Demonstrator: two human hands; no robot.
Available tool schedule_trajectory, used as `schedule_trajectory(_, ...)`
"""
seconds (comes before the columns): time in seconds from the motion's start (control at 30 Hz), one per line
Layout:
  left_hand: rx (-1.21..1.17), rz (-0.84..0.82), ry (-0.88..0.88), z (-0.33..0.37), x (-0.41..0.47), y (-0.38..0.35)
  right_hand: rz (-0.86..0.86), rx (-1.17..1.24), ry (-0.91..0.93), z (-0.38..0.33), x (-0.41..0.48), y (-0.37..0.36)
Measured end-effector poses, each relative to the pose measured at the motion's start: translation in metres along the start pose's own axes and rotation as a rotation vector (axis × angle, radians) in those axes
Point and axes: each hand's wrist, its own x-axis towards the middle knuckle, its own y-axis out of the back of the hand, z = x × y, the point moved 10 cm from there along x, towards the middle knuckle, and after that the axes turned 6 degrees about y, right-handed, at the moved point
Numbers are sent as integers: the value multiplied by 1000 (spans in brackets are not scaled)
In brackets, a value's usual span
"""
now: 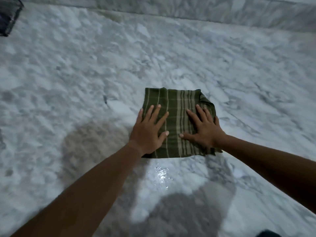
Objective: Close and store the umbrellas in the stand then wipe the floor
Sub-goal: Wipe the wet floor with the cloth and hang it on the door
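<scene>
Floor [85, 69] of white and grey marble fills the head view, and on it, a little right of centre, lies my folded green cloth [177, 106] with pale stripes. My left hand [147, 130] rests flat on the cloth's left part, fingers spread wide and straight, thumb pointing inward. My right hand [203, 129] lies flat on the right part, fingers also splayed, thumb reaching toward the other thumb; the two thumbs are near each other but apart. Neither hand grips anything: both palms press down on the fabric. Just below the cloth, between my forearms, a wet patch [161, 173] glints on the marble. A marble skirting [222, 12] runs along the far edge of the floor. In the top left corner stands a dark mesh thing [8, 14], cut off by the frame, and I cannot tell what it is.
</scene>
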Motion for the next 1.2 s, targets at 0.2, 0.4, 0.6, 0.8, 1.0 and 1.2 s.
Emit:
schedule_trajectory(0.2,55,35,-98,-41,-48,3,45,-82,129,-66,-20,-40)
schedule_trajectory(0.4,105,71,100,-84,-89,3,148,-168,386,-125,-3,-37)
schedule_trajectory(0.6,142,7,238,-70,-166,-11,231,-280,715,-166,-50,-65)
schedule_trajectory(0.8,67,-51,280,6,-214,-33,182,-343,896,-133,-115,-96)
schedule_trajectory(1.0,-9,29,267,86,-171,-36,182,-326,850,-49,-114,-70)
schedule_trajectory(1.2,-5,68,281,158,-79,-33,216,-305,605,64,-81,-27)
